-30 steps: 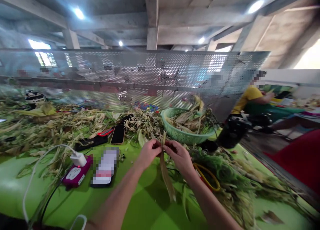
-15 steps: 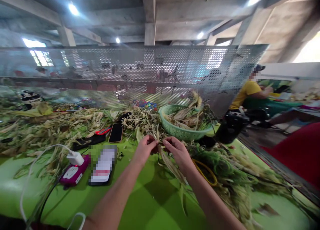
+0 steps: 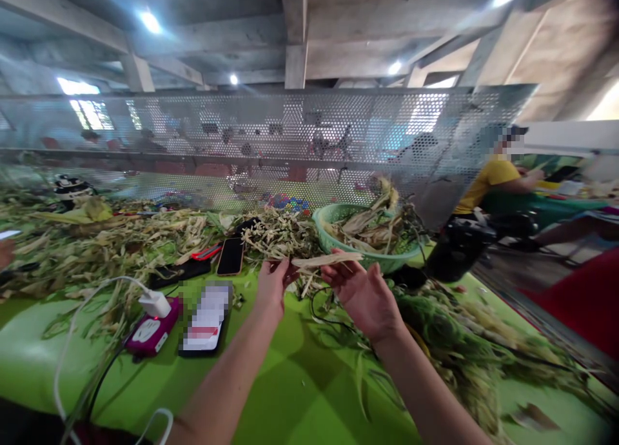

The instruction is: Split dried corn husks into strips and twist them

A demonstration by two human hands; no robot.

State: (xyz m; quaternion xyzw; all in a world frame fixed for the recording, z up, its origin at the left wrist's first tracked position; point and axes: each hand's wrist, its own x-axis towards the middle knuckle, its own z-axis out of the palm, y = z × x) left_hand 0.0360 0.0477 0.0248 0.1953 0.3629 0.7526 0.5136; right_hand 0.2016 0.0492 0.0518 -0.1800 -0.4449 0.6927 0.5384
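Left hand (image 3: 273, 285): fingers pinch left end of dried husk strip (image 3: 329, 260). Right hand (image 3: 366, 295): palm up, fingers loosely spread, tips under strip. Strip held level above green counter (image 3: 290, 393), just in front of basket (image 3: 333, 242). Judgement: husk looks brittle; firm pinch, gentle support along length, avoid bending sharply

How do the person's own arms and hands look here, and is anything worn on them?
The left forearm and the right forearm are bare, with no sleeve in view. The left hand and the right hand wear no gloves; no ring, watch or bracelet shows.
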